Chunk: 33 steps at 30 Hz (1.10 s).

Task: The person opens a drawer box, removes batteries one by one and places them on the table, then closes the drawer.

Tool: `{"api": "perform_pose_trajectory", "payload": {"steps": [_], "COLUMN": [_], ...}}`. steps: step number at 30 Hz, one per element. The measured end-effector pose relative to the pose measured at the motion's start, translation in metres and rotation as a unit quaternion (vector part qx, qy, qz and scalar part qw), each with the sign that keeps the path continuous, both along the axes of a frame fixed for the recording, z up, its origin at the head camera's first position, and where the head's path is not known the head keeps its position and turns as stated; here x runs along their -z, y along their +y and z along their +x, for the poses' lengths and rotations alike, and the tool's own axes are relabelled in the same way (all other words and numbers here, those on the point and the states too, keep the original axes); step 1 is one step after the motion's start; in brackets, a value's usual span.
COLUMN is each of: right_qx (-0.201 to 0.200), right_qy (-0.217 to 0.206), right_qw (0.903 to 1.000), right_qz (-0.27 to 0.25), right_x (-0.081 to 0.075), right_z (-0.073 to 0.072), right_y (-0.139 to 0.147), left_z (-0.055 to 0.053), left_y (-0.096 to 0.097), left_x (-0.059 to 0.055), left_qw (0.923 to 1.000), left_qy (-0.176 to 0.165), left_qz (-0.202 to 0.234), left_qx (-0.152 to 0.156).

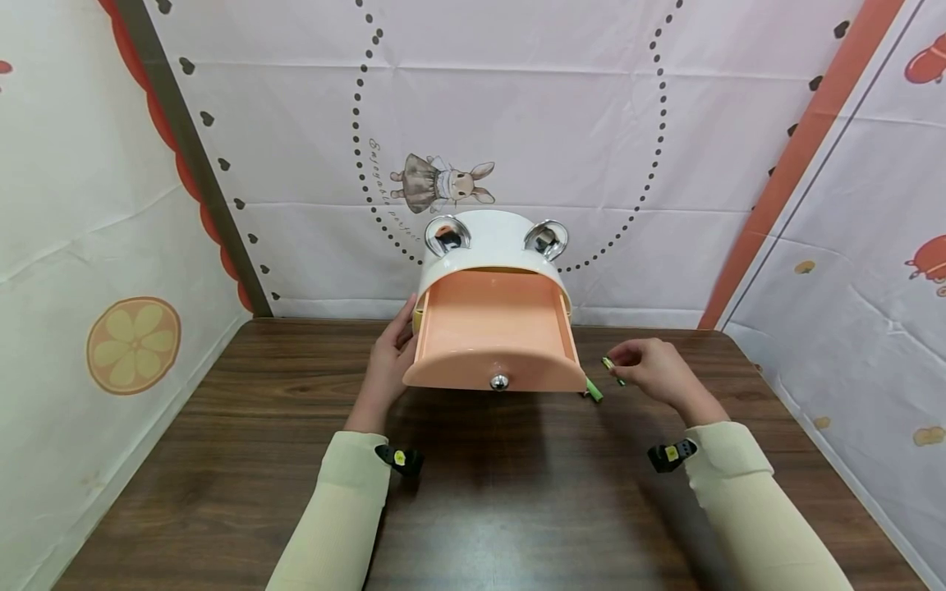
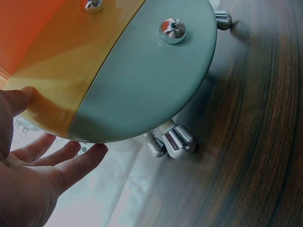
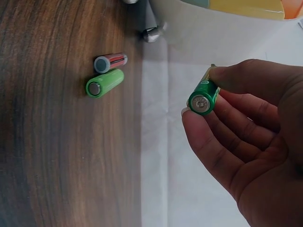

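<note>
In the head view, a white cabinet [image 1: 493, 238] stood at the far middle of the table [image 1: 473, 509], its top orange drawer [image 1: 493, 316] pulled out toward the near side. That overhang seemed a risk: a downward push on the drawer could have tipped the cabinet forward. The left hand [image 1: 386, 365] lay against the cabinet's left side. The right hand [image 1: 654, 373], well apart from it, pinched a green battery [image 1: 613, 371] just above the table, right of the cabinet.

In the left wrist view, the left hand was spread wide, thumb touching the yellow drawer [image 2: 61, 71], fingertips against the cabinet's side; a slip there would probably have let the body shift.

In the right wrist view, the green battery sat between thumb and fingertips, so a loose pinch could have dropped it. A light green battery [image 3: 105, 84] and a red battery [image 3: 112, 62] lay side by side on the table; being round, both might have rolled if bumped.
</note>
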State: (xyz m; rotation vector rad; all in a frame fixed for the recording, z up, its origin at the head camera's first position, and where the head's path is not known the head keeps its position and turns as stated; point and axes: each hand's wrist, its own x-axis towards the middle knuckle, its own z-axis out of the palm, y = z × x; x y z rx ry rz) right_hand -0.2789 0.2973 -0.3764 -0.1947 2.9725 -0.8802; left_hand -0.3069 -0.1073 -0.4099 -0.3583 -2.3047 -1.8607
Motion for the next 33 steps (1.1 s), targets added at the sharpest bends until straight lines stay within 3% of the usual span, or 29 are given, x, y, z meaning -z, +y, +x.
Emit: {"api": "perform_pose_trajectory", "payload": {"steps": [3,10,12,22,33], "right_qx": [0.001,0.003,0.004,0.015,0.033], "right_qy": [0.000,0.002,0.002,-0.004,-0.017], "right_qw": [1.0000,1.0000,1.0000,0.9999,0.9993], "right_qz": [0.000,0.003,0.005,0.008,0.000], "right_x": [0.003,0.011,0.013,0.023,0.029], "right_z": [0.000,-0.001,-0.001,-0.003,-0.002], "right_y": [0.000,0.003,0.004,0.007,0.005], "left_z": [-0.001,0.021,0.023,0.000,0.001], "left_y": [-0.001,0.003,0.003,-0.001,0.000], "left_x": [0.002,-0.027,-0.029,-0.001,0.002], "left_qw": [1.0000,0.9998,0.9998,1.0000,0.9999], "left_qy": [0.004,-0.019,-0.017,-0.008,0.010], "left_qz": [0.000,-0.011,-0.014,-0.003,-0.007], "left_qx": [0.001,0.004,0.003,-0.003,-0.008]}}
